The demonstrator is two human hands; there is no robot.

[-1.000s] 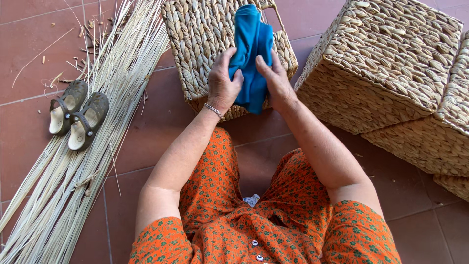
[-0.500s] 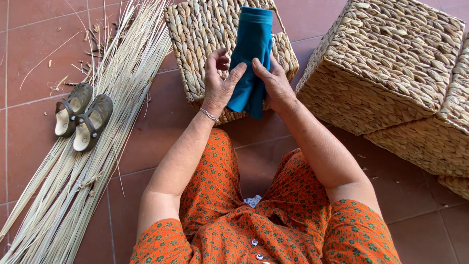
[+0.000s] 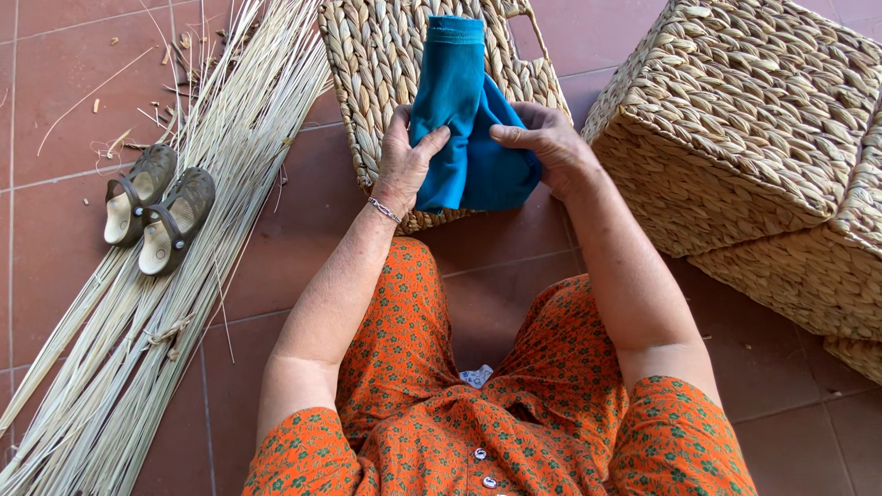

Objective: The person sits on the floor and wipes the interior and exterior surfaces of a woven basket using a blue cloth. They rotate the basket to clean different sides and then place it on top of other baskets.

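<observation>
While the folded teal-blue cloth (image 3: 464, 129) stands upright over the flat woven straw basket panel (image 3: 367, 83) on the red-tiled floor (image 3: 55, 248), the left hand (image 3: 404, 165) pinches its left edge, thumb closed across the front, and the right hand (image 3: 548, 142) curls shut around the bunched right side. Done well, this fold wants both grips low and level, the upper hem kept square. Nearby: bundle of long pale reeds (image 3: 138, 340), pair of olive sandals (image 3: 158, 207), stacked woven baskets (image 3: 735, 138).
</observation>
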